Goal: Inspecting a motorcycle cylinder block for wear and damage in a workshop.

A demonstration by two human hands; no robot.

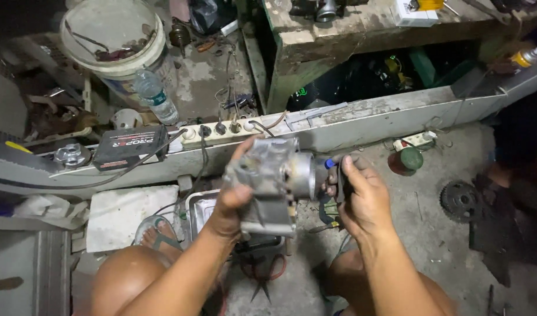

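Head view, looking down past my knees at a gritty concrete floor [432, 234]. Far left stands a white bucket [113, 38] with scraps inside, and just below it a clear plastic bottle [155, 96] lies tilted. Nearer to me a black box [130, 147] sits on a long grey rail [362, 120], beside a white power strip [219, 130] with several plugs in it. My foot in a sandal [157, 231] rests by a pale slab [128, 213].

My left hand [236, 196] is wrapped around a grey metal engine part [274, 181], thumb on its near face and fingers curled over the top, holding it up in the air between my knees, above a metal tray [199, 208]. My right hand [362, 196] is closed on a dark tool [337, 181] pressed against the round right end of the part; its tip is hidden.

Further right a green can [410, 159] stands near the rail, and a dark toothed gear [460, 200] lies flat on the floor, well apart from my hands.
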